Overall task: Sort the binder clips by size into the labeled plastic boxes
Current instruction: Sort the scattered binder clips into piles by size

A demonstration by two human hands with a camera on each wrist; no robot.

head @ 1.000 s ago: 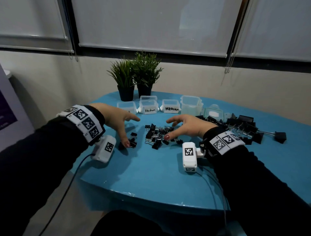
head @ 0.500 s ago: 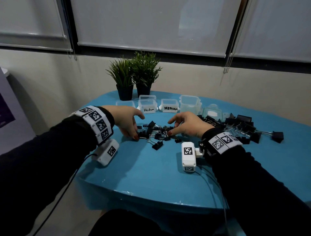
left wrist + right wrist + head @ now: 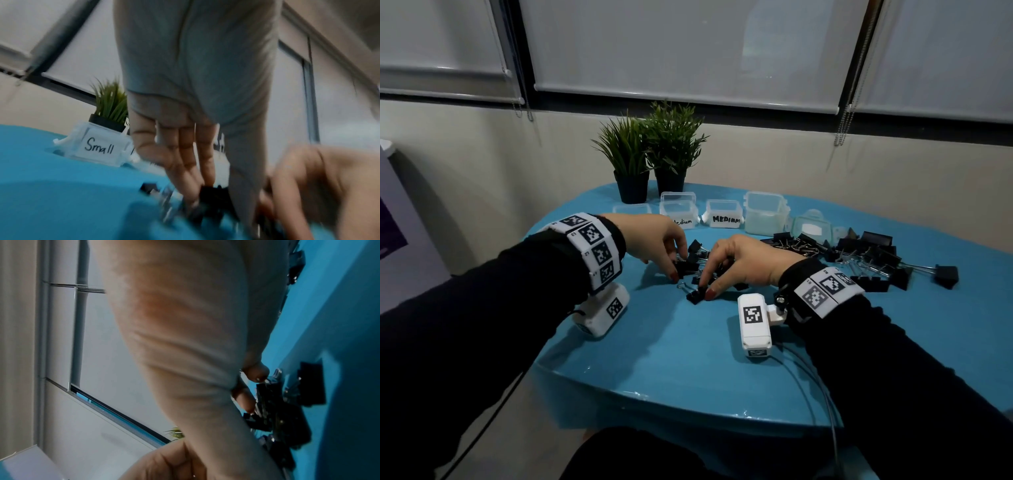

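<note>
Two potted plants [image 3: 650,154] stood at the back of the blue surface [image 3: 688,353], above centre in the head view, with a row of clear plastic boxes [image 3: 726,214] just in front of them, two marked "Medium". To the right lay a spread of larger binder clips [image 3: 873,253] and a pale green lid [image 3: 810,228]. Behind ran a cream wall and drawn grey roller blinds. Near the middle of the frame both hands met over a small heap of binder clips [image 3: 697,265]. The left hand [image 3: 654,238] had its fingers bent down into the heap, its grip seemingly closing on a clip, though I could not tell for sure. The right hand [image 3: 743,260] reached in from the right with fingertips on a clip at the near edge; whether it pinched or merely pressed I could not tell. The hands themselves hid much of the heap. The left wrist view, blurred, showed a box labelled "Small" [image 3: 98,146] at mid left, before a plant, a label the head view did not show because the left hand covered it. The right wrist view showed mostly palm, with dark clips at lower right.
</note>
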